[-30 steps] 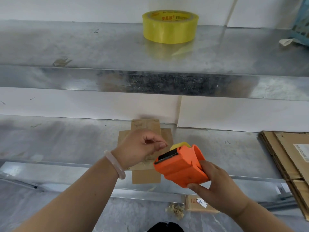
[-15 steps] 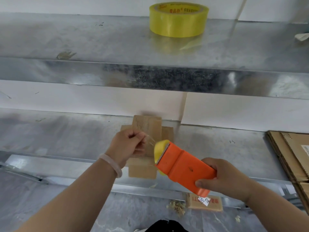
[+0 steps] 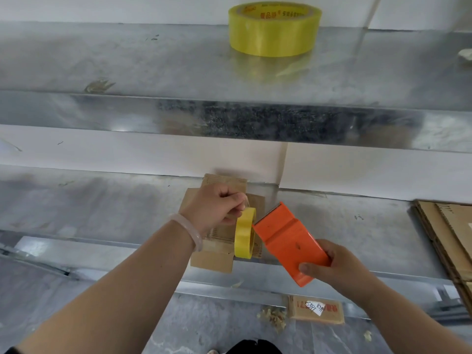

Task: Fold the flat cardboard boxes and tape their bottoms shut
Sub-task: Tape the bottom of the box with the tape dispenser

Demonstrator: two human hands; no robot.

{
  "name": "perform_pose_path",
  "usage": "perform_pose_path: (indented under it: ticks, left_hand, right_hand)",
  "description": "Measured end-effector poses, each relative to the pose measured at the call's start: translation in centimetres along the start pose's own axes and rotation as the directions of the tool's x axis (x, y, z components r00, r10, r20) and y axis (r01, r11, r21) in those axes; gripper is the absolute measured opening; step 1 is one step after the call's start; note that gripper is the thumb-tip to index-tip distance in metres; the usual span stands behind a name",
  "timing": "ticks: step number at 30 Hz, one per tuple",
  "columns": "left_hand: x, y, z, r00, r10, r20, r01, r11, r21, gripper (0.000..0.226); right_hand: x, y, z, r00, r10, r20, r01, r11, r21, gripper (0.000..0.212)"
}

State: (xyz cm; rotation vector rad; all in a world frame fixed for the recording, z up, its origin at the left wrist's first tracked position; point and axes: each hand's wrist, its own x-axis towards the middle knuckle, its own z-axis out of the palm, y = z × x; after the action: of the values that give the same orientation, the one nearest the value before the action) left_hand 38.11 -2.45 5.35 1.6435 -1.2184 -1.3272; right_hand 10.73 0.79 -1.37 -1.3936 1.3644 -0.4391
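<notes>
On the floor nearest the person, a small cardboard piece (image 3: 316,309) with a white label is lying beside pale scraps; its print is too blurred to read. Above it, the right hand (image 3: 332,270) is gripping the lower end of the orange tape dispenser (image 3: 288,241), fingers wrapped round it. A second ago the dispenser's toothed blade was facing the camera; now its flat back is turning up, and the yellow tape roll (image 3: 244,236) inside it is showing edge-on at its left side. The left hand (image 3: 217,208), with a pale bracelet (image 3: 190,232) on its wrist, is curling its fingers and pinching the tape strip (image 3: 246,203) drawn off the roll, closer to the roll than half a second ago. The clear film is barely showing against the cardboard.

The flat cardboard box (image 3: 212,260) is lying under both hands on the metal bench (image 3: 102,208), largely covered by the left hand and the roll. At the right, a stack of flat cardboard (image 3: 449,238) is running out of the picture. Farthest off, a spare tape roll (image 3: 274,29) is sitting on the upper shelf (image 3: 127,54), its top now being clipped by the picture's edge.
</notes>
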Motion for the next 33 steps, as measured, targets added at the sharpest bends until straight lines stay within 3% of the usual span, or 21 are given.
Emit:
perform_pose_path:
  ticks: [6, 10, 12, 15, 17, 20, 21, 25, 29, 31, 33]
  left_hand:
    - [0.3, 1.5, 0.8, 0.982, 0.188, -0.026, -0.168, 0.925, 0.342, 0.022]
    - [0.3, 2.0, 1.3, 0.969, 0.24, -0.05, -0.202, 0.896, 0.395, 0.018]
    - [0.3, 2.3, 1.7, 0.961, 0.265, -0.075, -0.214, 0.891, 0.401, 0.019]
    - [0.3, 3.0, 2.2, 0.962, 0.254, -0.101, -0.205, 0.915, 0.348, 0.017]
    - [0.3, 3.4, 2.5, 0.966, 0.237, -0.1, -0.198, 0.934, 0.298, 0.015]
    - [0.1, 3.8, 3.0, 0.972, 0.216, -0.096, -0.187, 0.95, 0.252, 0.015]
    - [0.0, 3.9, 3.2, 0.973, 0.21, -0.098, -0.181, 0.953, 0.244, 0.014]
    - [-0.2, 4.1, 4.1, 0.977, 0.183, -0.108, -0.157, 0.964, 0.214, 0.015]
    - [-0.2, 4.2, 5.0, 0.981, 0.168, -0.1, -0.147, 0.971, 0.189, 0.015]
    - [-0.3, 4.3, 5.3, 0.985, 0.146, -0.093, -0.13, 0.978, 0.164, 0.014]
    - [-0.5, 4.4, 5.7, 0.987, 0.133, -0.086, -0.12, 0.983, 0.139, 0.012]
  right_hand:
    - [-0.4, 1.5, -0.9, 0.995, 0.007, -0.095, -0.003, 0.999, 0.045, 0.035]
    - [-1.0, 1.7, -0.9, 0.996, -0.039, -0.081, 0.06, 0.961, 0.27, 0.066]
    - [-0.9, 1.9, -0.5, 0.999, -0.022, -0.039, 0.038, 0.884, 0.467, 0.088]
    - [-0.4, 2.0, 0.1, 0.999, 0.043, -0.013, -0.018, 0.656, 0.755, 0.104]
    - [0.0, 1.5, 0.3, 0.992, 0.115, -0.048, -0.021, 0.533, 0.846, 0.097]
    - [0.7, 1.1, -0.3, 0.963, 0.253, -0.089, -0.031, 0.435, 0.9, 0.051]
    - [1.1, 1.4, -0.5, 0.955, 0.285, -0.077, -0.055, 0.427, 0.903, 0.045]
    - [2.8, 2.7, -1.2, 0.93, 0.367, -0.031, -0.151, 0.455, 0.878, 0.056]
    - [4.1, 4.0, -1.5, 0.892, 0.447, -0.064, -0.211, 0.537, 0.817, 0.083]
    - [4.6, 4.2, -1.9, 0.885, 0.45, -0.124, -0.189, 0.589, 0.785, 0.077]
    - [5.0, 4.4, -2.6, 0.858, 0.429, -0.282, -0.187, 0.772, 0.607, 0.058]
